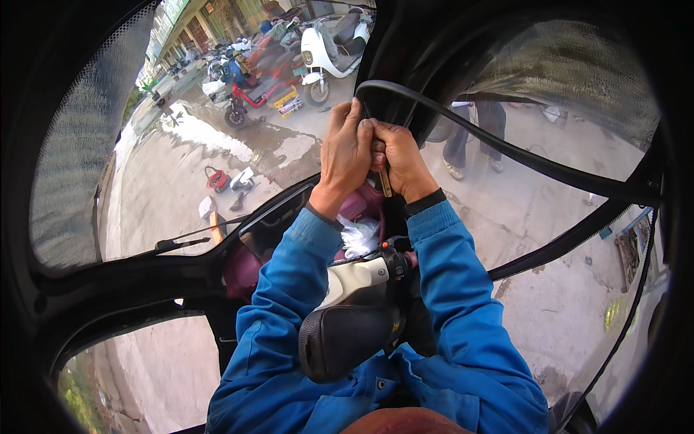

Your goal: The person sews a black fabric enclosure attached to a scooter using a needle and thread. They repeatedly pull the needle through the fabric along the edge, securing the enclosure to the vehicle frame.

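Observation:
Both my hands are raised close together at the black front pillar of the vehicle's frame. My left hand is closed, with its fingertips at the end of a long black rubber strip. That strip arcs from the pillar across the doorway to the right. Touching the left thumb, my right hand is wrapped round a slim tan-handled tool, whose lower end sticks out below the fist. The tool's working end is hidden by the fingers.
Below my hands are a cream handlebar, a black padded seat-like piece and crumpled white plastic in a maroon dash. The windscreen's wiper lies left. Outside, a person's legs show right; parked scooters stand ahead.

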A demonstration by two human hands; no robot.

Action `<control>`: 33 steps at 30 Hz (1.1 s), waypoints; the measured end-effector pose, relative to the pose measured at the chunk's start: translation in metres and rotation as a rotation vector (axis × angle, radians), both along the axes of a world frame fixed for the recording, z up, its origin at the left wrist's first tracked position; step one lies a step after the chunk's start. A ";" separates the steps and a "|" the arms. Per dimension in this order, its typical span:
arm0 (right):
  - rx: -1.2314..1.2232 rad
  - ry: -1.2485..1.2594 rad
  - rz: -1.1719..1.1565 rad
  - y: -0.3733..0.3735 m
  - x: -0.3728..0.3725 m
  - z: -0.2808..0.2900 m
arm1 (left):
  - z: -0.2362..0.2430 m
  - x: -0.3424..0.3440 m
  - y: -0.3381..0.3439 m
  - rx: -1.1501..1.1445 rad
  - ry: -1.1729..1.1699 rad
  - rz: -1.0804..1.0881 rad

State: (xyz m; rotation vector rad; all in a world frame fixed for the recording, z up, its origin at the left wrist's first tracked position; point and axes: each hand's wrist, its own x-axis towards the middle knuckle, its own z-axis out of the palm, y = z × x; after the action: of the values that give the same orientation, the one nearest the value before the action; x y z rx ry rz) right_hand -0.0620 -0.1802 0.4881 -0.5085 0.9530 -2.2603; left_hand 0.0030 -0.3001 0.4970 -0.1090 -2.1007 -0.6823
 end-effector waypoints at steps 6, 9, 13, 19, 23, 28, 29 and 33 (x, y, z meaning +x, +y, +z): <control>-0.009 0.000 0.069 0.001 0.000 -0.006 | -0.011 -0.006 0.002 0.131 0.056 -0.114; -0.044 -0.044 0.130 -0.004 0.000 -0.005 | -0.013 -0.003 -0.003 0.202 0.082 -0.179; -0.110 -0.078 0.179 -0.016 0.004 -0.001 | -0.008 0.003 -0.012 0.422 0.016 -0.299; -0.140 -0.151 0.137 -0.025 0.006 0.003 | -0.002 0.005 -0.011 0.536 -0.025 -0.335; -0.215 -0.218 0.066 -0.038 0.010 0.000 | 0.005 0.011 -0.013 0.447 -0.114 -0.242; -0.339 -0.304 0.053 -0.045 0.015 -0.003 | 0.019 0.017 -0.011 0.342 -0.146 -0.225; -0.315 -0.348 0.060 -0.045 0.015 -0.002 | 0.021 0.018 -0.011 0.322 -0.158 -0.213; -0.290 -0.347 0.038 -0.043 0.016 0.005 | 0.027 0.014 -0.005 0.239 -0.142 -0.170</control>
State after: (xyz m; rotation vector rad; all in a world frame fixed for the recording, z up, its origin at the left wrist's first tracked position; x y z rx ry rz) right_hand -0.0460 -0.2236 0.4933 -0.2381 0.4422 -2.3621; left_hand 0.0171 -0.3055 0.5243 -0.1088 -2.1425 -1.0654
